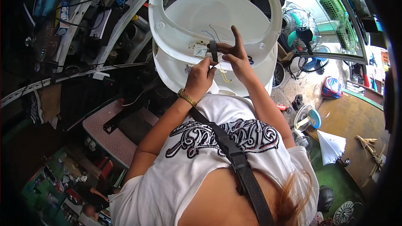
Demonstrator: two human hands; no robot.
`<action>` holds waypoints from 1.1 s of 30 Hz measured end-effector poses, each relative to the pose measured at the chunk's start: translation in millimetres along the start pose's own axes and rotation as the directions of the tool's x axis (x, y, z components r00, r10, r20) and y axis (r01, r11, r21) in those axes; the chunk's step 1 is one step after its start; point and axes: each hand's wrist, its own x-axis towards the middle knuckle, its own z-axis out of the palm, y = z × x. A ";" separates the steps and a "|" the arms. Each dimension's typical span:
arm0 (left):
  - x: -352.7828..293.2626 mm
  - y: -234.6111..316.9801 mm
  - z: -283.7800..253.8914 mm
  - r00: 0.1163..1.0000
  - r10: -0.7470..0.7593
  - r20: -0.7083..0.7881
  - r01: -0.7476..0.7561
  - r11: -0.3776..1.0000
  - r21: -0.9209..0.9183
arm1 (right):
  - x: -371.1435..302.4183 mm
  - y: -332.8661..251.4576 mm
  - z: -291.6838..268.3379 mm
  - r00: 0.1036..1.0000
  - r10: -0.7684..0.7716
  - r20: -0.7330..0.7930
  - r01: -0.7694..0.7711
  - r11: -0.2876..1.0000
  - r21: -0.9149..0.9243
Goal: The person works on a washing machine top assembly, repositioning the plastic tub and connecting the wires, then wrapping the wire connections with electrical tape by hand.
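Observation:
Both hands meet over a large white rounded plastic housing [159, 25] with a wide round opening. Between them stands a narrow black band, apparently a roll of black tape [214, 51] seen edge-on. My left hand [201, 77], with a gold-coloured watch or bracelet at the wrist, pinches at its lower end. My right hand [236, 54] grips it from the right with bent fingers, one finger stretched upward. Thin blue and dark wires [208, 32] rise behind the hands. Yellow wires [225, 76] hang below them. A small white part [200, 50] sits on the housing beside my left fingers; its details are unclear.
Close to my right wrist lies a dark blue looped thing [250, 60]. A standing fan [299, 31] is to the right, near a wooden board [347, 121]. Cluttered shelves [83, 25] line the left, above a pink speckled tabletop [111, 136]. Another person [94, 209] is at lower left.

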 end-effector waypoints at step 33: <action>-3.8 -8.9 -5.0 0.990 -0.127 -0.055 0.118 0.981 -0.155 | -36.5 -35.9 22.5 0.994 0.001 0.107 0.005 0.999 -0.049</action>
